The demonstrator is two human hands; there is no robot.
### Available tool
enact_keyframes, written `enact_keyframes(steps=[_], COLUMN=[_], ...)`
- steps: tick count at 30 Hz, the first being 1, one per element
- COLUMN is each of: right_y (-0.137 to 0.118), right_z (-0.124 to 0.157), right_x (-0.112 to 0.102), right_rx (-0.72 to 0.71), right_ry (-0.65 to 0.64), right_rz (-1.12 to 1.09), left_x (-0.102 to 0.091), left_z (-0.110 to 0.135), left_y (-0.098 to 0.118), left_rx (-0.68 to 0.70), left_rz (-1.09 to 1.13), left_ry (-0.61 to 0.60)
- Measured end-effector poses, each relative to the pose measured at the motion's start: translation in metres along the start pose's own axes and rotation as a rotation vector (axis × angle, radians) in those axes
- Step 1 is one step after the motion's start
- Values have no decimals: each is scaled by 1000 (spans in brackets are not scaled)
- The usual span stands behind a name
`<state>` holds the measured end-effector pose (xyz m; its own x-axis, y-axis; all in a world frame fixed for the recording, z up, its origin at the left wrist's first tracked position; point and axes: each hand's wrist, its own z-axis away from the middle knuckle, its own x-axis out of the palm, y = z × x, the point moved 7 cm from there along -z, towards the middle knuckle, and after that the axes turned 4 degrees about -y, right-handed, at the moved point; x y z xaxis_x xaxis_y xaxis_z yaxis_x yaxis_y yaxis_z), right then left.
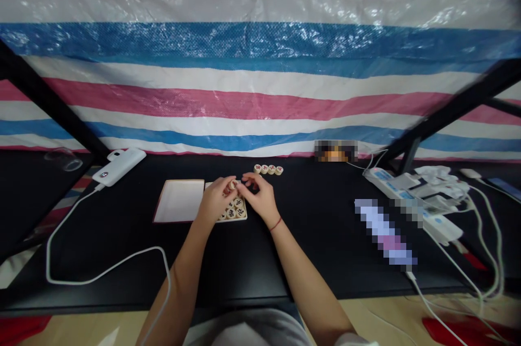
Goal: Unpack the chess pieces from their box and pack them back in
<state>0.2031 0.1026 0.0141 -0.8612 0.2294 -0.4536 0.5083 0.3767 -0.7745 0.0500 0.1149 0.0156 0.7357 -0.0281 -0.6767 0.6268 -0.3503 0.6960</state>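
A shallow box (246, 215) of Chinese chess pieces lies on the black desk, partly covered by my hands. Round cream pieces with black characters (231, 213) show in its near part. My left hand (215, 199) reaches over the box's left side, thumb and fingers closed about a piece with a red character (233, 185). At the right edge of the box, my right hand (261, 197) has its fingers curved and apart, the thumb near that piece. Nothing shows between its fingers. Beyond it stand several pieces in a row (268, 170).
The box lid (181, 199) lies to the left, white inside up. A white power bank (120, 166) with a cable sits farther left. To the right are a blurred-out phone-like object (385, 233) and a power strip (437, 224) with tangled cables. A striped sheet (260, 102) hangs behind.
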Motion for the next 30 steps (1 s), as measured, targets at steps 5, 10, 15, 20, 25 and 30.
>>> enact_keyframes(steps=[5, 10, 15, 20, 25, 30], right_y=[-6, 33, 55, 57, 61, 62], right_z=[4, -3, -5, -3, -3, -3], right_x=[15, -16, -21, -14, -14, -13], right_rx=[48, 145, 159, 150, 154, 136], right_ry=[-70, 155, 132, 103, 126, 122], right_rz=[-191, 50, 312, 407, 421, 442], left_x=[10, -3, -12, -11, -12, -16], left_z=[1, 1, 1, 0, 0, -1], left_y=[4, 2, -3, -6, -10, -15], left_rx=[118, 144, 53, 8, -1, -18], left_rz=[-89, -75, -42, -19, -21, -31], left_ry=[-32, 48, 66, 37, 47, 65])
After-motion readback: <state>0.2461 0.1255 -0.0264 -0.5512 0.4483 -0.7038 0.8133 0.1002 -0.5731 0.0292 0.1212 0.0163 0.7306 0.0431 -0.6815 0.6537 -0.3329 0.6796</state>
